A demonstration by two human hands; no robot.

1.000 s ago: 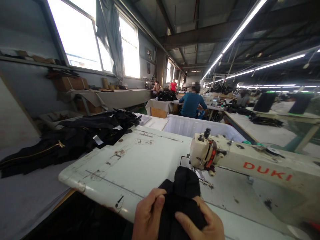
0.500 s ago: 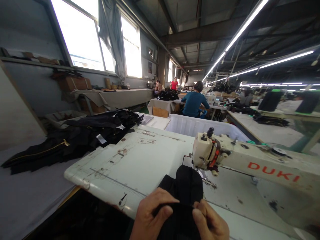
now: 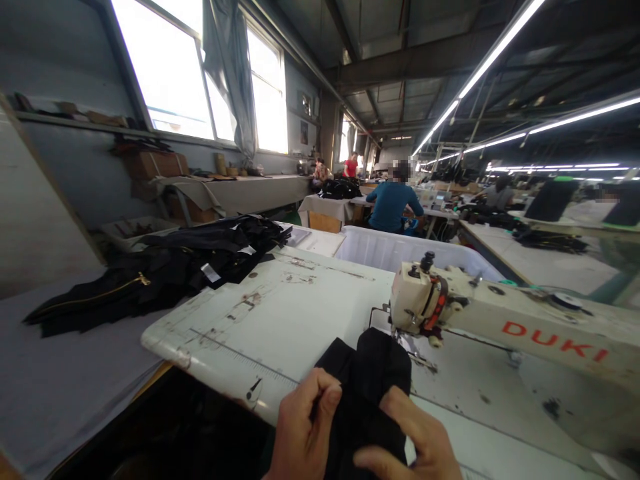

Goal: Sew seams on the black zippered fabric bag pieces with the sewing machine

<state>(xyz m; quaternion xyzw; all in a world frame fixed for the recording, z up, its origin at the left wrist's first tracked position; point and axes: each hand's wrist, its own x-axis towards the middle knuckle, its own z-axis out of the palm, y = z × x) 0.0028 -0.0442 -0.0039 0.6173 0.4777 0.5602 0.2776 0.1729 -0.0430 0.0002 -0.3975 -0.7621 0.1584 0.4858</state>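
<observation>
A piece of black fabric (image 3: 357, 407) lies at the front edge of the sewing table (image 3: 300, 300), its far end rounded and close to the sewing machine's needle area. My left hand (image 3: 306, 420) pinches the fabric's left edge between thumb and curled fingers. On the other side my right hand (image 3: 415, 433) has thumb and forefinger spread around the cloth, gripping its right part. The head of the sewing machine (image 3: 415, 300) stands just beyond my right hand, and the fabric's far end is not under the needle as far as I can see.
Black garment pieces with gold zippers (image 3: 150, 270) are heaped on the left. Behind the machine is a translucent plastic bin (image 3: 400, 245). A person in a blue top (image 3: 393, 205) sits farther back. Thread cones (image 3: 550, 200) stand at the right.
My right hand has opened its pinch and moved its thumb lower over the fabric. My left hand has shifted slightly up, and the view has turned a little left.
</observation>
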